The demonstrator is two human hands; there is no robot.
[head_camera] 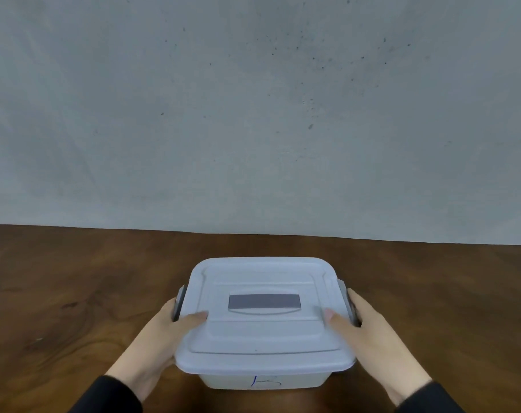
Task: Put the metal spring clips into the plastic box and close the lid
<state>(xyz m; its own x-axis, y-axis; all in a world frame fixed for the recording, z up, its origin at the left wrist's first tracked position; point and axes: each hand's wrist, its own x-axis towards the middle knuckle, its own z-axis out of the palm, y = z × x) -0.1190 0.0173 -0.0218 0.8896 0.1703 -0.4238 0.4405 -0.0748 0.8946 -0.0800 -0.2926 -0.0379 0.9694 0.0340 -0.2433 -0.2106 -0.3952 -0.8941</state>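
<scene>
A pale plastic box [262, 380] stands on the brown wooden table, near its front edge, with blue pen marks on its front wall. Its light grey lid [262, 338] lies flat on top, with a dark grey handle [264, 301] folded down in the middle. My left hand [161, 332] holds the box's left side, thumb on the lid and fingers at the grey left latch [178, 302]. My right hand [372, 332] grips the right side the same way, at the right latch [347, 299]. No metal spring clips are in sight; the box's inside is hidden by the lid.
The wooden table [74, 293] spreads to both sides of the box and ends at a grey speckled wall [253, 114] behind it. Dark sleeves cover both wrists at the bottom of the view.
</scene>
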